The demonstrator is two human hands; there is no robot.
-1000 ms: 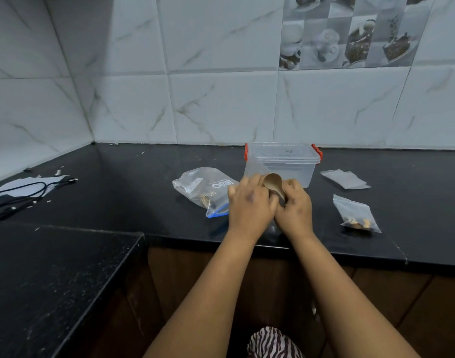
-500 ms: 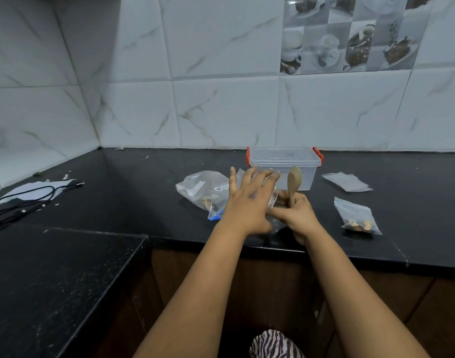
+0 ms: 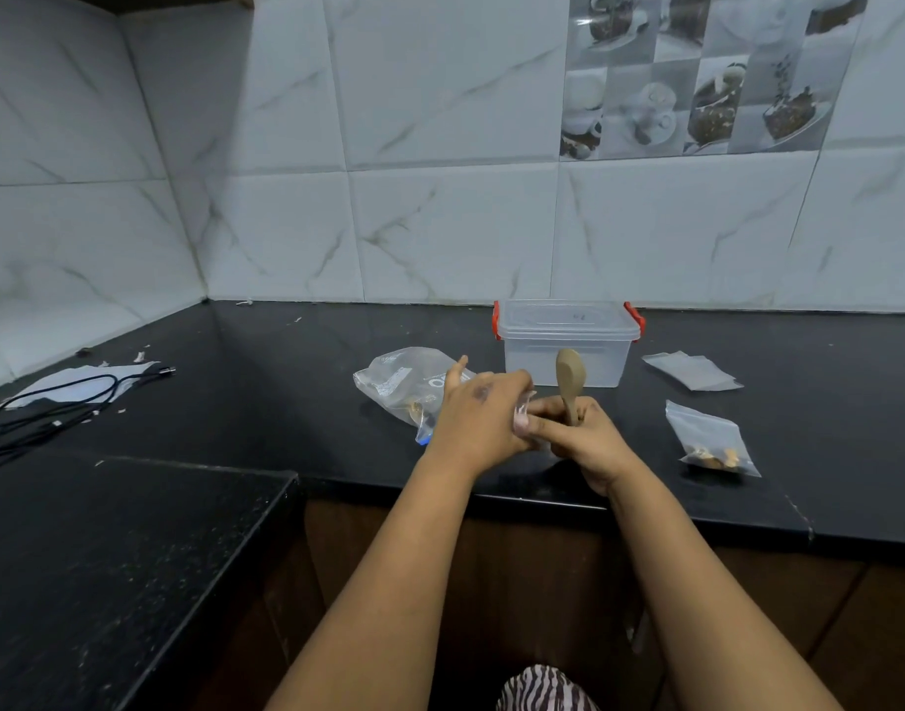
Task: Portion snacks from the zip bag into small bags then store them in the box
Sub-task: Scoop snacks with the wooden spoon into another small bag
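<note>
Head view: hands (image 3: 532, 425) near counter edge (image 3: 697, 510)

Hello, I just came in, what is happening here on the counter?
A person is portioning snacks. The right hand grips a wooden spoon upright, and both hands meet at a small clear bag, with the left hand over it. The zip bag lies left, one filled small bag right. The box is lidded.
</note>
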